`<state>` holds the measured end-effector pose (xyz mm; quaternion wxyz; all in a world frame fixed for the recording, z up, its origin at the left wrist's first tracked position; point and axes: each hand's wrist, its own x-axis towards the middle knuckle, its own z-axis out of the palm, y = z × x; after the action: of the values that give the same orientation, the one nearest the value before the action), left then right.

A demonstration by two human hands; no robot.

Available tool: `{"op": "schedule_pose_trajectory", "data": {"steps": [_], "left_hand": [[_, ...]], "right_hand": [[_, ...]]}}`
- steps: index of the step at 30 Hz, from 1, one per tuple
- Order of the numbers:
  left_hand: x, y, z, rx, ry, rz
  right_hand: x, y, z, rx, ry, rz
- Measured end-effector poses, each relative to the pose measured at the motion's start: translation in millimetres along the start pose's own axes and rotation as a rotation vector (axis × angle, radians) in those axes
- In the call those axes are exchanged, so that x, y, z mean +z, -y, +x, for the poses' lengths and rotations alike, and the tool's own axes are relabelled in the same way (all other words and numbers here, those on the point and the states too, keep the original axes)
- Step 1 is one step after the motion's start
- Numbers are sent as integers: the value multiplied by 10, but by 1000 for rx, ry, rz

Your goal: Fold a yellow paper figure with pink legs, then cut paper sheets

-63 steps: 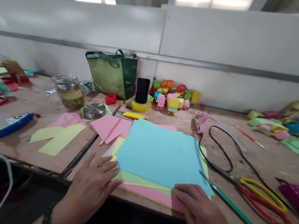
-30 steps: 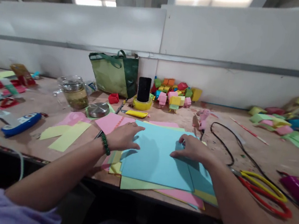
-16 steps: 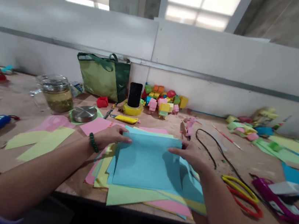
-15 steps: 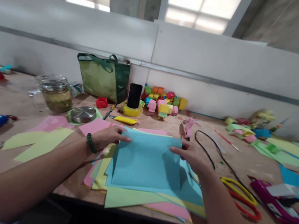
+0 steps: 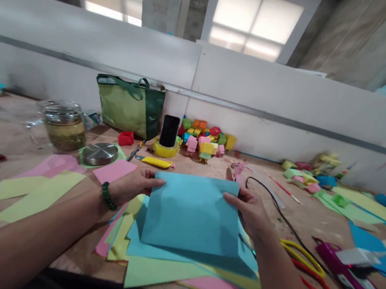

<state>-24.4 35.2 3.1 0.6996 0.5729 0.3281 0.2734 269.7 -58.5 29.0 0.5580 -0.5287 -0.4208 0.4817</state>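
A sheet of light blue paper (image 5: 192, 216) is held by its two upper corners, tilted toward me over a pile of coloured sheets. My left hand (image 5: 139, 185) pinches the left corner, thumb in front and fingers behind. On the right corner my right hand (image 5: 247, 207) grips in the same way. Under the sheet lie more blue, yellow, pink and green papers (image 5: 156, 273), spread unevenly. Part of a dark-edged thin tool (image 5: 247, 244) shows beside the sheet near my right wrist; its kind is hidden.
Behind stand a phone (image 5: 169, 130) on a yellow tape roll (image 5: 165, 149), a yellow cutter (image 5: 156, 162), folded paper figures (image 5: 207, 142) and a green bag (image 5: 126, 106). A glass jug (image 5: 64, 129) is left; scissors (image 5: 308, 268) and a purple power strip (image 5: 351, 272) are right.
The blue sheet has been raised slightly off the pile and tilted toward me, both hands still on its corners. The camera view has shifted a little.
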Motion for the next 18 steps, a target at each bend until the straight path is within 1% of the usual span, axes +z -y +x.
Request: {"op": "schedule_pose_trajectory", "data": {"steps": [6, 9, 15, 18], "left_hand": [[98, -79, -34, 43, -94, -8], [126, -107, -43, 45, -130, -6], [108, -98, -50, 49, -154, -2], [105, -89, -43, 43, -153, -13]], "right_hand": [[-69, -23, 36, 2, -82, -4], [-103, -48, 81, -5, -94, -27], [-84, -32, 43, -37, -99, -67], [-80, -39, 25, -92, -102, -181]]}}
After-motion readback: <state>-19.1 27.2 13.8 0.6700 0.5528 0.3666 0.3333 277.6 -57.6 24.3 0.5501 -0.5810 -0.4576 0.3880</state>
